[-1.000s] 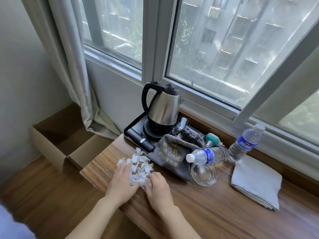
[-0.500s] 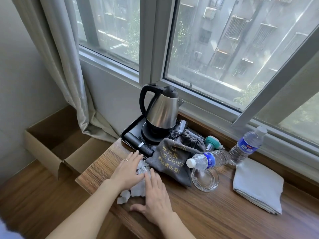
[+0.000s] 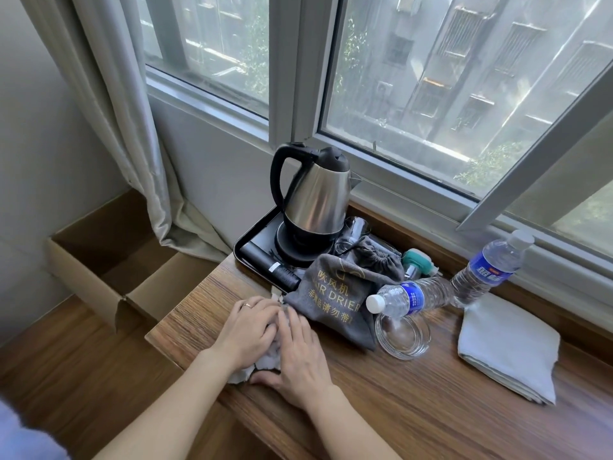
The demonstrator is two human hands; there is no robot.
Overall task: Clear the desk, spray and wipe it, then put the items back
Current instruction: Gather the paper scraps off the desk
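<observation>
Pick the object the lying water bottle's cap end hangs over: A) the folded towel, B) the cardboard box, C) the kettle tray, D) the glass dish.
D: the lying bottle points its white cap toward the camera, directly above the rim of the glass dish, beside the grey bag.

**A hotel room by the window**

We see a narrow wooden desk (image 3: 414, 410) under a window (image 3: 447, 78), with a kettle (image 3: 315, 197) on a black tray (image 3: 243, 247), a grey bag (image 3: 331, 293) marked as a hair drier's, two water bottles (image 3: 411, 298) and a folded towel (image 3: 507, 350): the usual guest supplies.
</observation>
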